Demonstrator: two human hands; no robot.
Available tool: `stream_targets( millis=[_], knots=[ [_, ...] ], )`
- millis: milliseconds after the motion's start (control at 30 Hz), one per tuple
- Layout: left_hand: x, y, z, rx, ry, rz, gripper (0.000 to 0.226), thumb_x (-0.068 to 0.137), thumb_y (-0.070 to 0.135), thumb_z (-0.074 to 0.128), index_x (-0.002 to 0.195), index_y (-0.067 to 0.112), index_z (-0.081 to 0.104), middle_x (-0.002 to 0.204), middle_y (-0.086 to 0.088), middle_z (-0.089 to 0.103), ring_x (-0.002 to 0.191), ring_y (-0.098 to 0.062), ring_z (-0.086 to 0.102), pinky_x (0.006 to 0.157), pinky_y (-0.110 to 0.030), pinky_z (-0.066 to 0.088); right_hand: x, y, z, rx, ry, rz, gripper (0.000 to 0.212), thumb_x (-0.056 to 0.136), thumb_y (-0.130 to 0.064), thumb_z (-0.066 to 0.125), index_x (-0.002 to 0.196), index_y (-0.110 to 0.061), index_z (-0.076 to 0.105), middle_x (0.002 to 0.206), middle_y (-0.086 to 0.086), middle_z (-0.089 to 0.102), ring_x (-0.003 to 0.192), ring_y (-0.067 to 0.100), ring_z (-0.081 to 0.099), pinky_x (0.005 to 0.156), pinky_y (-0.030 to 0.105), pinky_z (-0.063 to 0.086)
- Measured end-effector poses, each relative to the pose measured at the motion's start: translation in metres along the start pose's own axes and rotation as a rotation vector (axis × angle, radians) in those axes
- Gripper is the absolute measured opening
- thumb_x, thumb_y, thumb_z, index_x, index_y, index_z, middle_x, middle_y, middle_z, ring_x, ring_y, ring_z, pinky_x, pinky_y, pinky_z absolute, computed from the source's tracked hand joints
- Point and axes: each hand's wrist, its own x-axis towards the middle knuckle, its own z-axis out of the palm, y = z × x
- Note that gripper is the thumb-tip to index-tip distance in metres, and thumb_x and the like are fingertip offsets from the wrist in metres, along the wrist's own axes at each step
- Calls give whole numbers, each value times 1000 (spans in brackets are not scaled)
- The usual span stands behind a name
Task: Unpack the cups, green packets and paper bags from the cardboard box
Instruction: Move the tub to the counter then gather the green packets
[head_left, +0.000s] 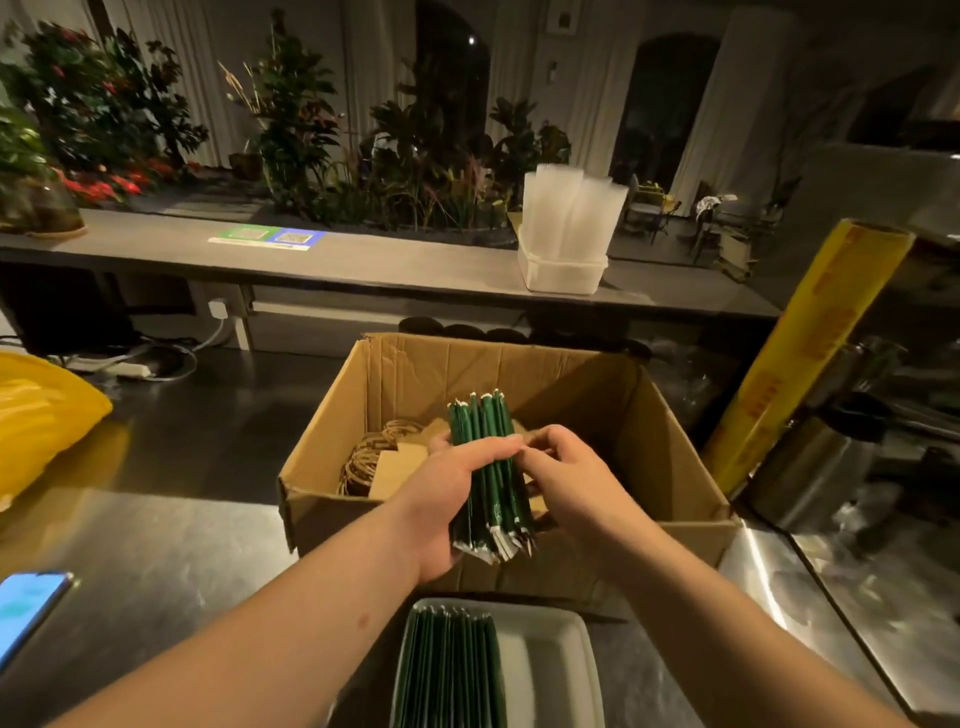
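Your left hand (441, 499) has its fingers wrapped across the middle of a bundle of green packets (491, 475), thumb behind and fingertips closed over the front, so that hand is clamped on the stack. Your right hand (563, 483) is at the bundle's right edge, fingers curled in and touching it; it looks to be steadying or squaring the packets, though I cannot tell whether it truly grips them.

The bundle is held upright above the near part of the open cardboard box (675, 436), clear of what lies inside. These packets are probably light, thin and slick, loose against each other, so the stack is likely to fan or slide if you squeeze only 1 end. Keep your hold across the middle and press the flat faces together.

They look like narrow dark green sleeves with white ends, a pale mark near the lower part, the bottom ends splaying slightly.

Below your wrists, a pale tray (550, 670) on the steel counter (182, 561) already holds a second row of packets (449, 670). In the box, brown paper bags (392, 465) with twisted handles lie at the left.
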Motion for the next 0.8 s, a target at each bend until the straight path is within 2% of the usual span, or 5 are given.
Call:
stream_targets(
  millis=[200, 433, 567, 667, 800],
  knots=[
    [-27, -47, 24, 42, -41, -173, 83, 63, 40, 91, 136, 18, 58, 123, -22, 70, 107, -39, 71, 86, -53, 58, -43, 40, -23, 25, -90, 107, 12, 103, -27, 55, 112, -19, 57, 108, 9, 66, 93, 19, 68, 72, 30, 60],
    [-17, -106, 30, 134, 74, -389, 54, 71, 34, 79, 119, 9, 73, 114, -22, 74, 109, -41, 69, 102, -57, 52, -42, 114, -19, 28, -189, 393, 18, 103, -25, 57, 119, -17, 55, 114, 10, 64, 101, 24, 68, 79, 42, 65],
    [13, -142, 28, 179, 159, -492, 83, 52, 46, 88, 127, 17, 67, 123, -18, 70, 113, -40, 66, 101, -56, 51, -26, 146, -9, 86, -179, 549, 35, 103, -20, 55, 136, -12, 44, 117, 13, 61, 102, 27, 67, 81, 52, 63],
    [20, -149, 36, 238, 206, -492, 61, 79, 43, 77, 129, 14, 58, 116, -17, 69, 107, -37, 65, 93, -51, 54, -17, 165, -4, 79, -153, 619, 51, 102, -19, 56, 146, -12, 33, 124, 14, 59, 108, 26, 64, 80, 48, 64],
    [28, -155, 34, 354, 239, -540, 52, 89, 41, 69, 128, 16, 45, 115, -15, 68, 106, -35, 65, 97, -54, 53, -6, 180, -4, 55, -209, 708, 28, 102, -13, 56, 127, -8, 45, 123, 15, 62, 109, 28, 66, 86, 49, 62]
  ],
)
